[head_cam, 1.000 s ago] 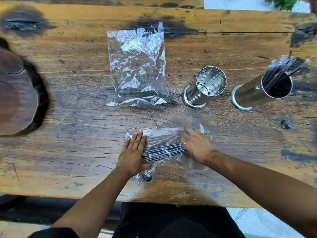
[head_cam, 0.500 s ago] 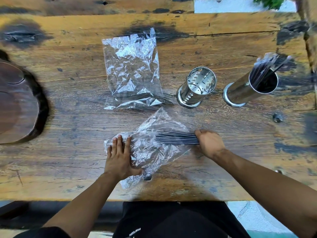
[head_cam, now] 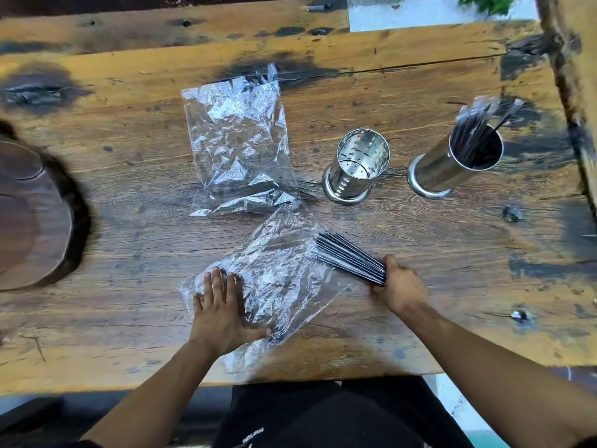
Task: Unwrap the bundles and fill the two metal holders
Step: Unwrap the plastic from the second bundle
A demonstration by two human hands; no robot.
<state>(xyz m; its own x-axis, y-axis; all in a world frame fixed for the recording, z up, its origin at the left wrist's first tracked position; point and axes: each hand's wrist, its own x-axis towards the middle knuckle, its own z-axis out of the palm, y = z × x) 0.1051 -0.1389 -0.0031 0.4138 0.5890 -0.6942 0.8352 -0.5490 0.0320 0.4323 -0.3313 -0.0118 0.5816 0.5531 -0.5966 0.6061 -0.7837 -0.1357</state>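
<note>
Head view: vs prior frame, black sticks [head_cam: 350, 258] slid further out of plastic wrapper [head_cam: 274, 279]. R hand [head_cam: 399, 282] grips stick ends; L hand [head_cam: 219, 305] flat, fingers straight, pinning wrapper. Risk: bundle fans, sticks scatter across wooden table [head_cam: 452, 318] before reaching empty perforated holder [head_cam: 355, 166].

A worn wooden desk [head_cam: 420, 76] carried everything, its planks yellow-brown with black scorched patches near the far edge and along the right side. A long crack ran across the far planks. At the left edge lay a dark round wooden slab [head_cam: 29, 215], partly out of view. Two small metal studs [head_cam: 512, 214] sat in the boards toward the right edge, one nearer than the other. Beyond the far right corner showed a pale surface [head_cam: 403, 14] and some green leaves [head_cam: 491, 1].
</note>
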